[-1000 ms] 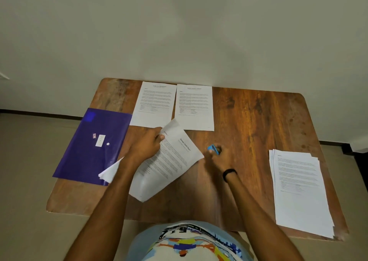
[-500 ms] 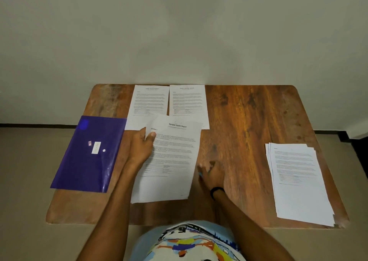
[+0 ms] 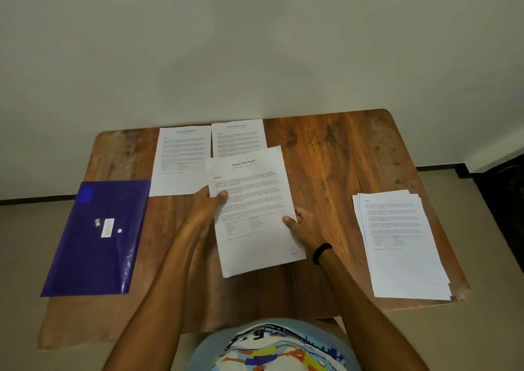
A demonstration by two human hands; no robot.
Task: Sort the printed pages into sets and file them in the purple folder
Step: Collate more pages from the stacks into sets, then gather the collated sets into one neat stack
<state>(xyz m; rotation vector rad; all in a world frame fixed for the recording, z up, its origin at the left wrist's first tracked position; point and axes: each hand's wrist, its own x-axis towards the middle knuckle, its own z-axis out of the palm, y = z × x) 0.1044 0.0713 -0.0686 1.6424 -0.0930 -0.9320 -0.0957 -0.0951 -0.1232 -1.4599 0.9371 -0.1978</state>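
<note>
The set headed "Sample Health Report" (image 3: pixel 252 209) lies squared near the middle of the bench (image 3: pixel 340 158). Its top edge overlaps one far-edge sheet (image 3: pixel 238 138), and a second sheet (image 3: pixel 181 161) lies beside that one. A second ago the left hand (image 3: pixel 205 206) alone held this set, tilted and bent, while the right hand (image 3: pixel 304 226) was busy with a small blue item. Now both hands grasp it. The left thumb pinches the left edge with the fingers tucked beneath, and the right thumb presses on the right edge. The blue item no longer shows, and I cannot tell whether it sits on the pages or in the palm. The set looks gathered and ready to file. The purple folder (image 3: pixel 96 237) lies flat at the bench's left edge, near the set but apart from it. The stack (image 3: pixel 399 243) at the right edge is still to be sorted, so much of the task remains.
</note>
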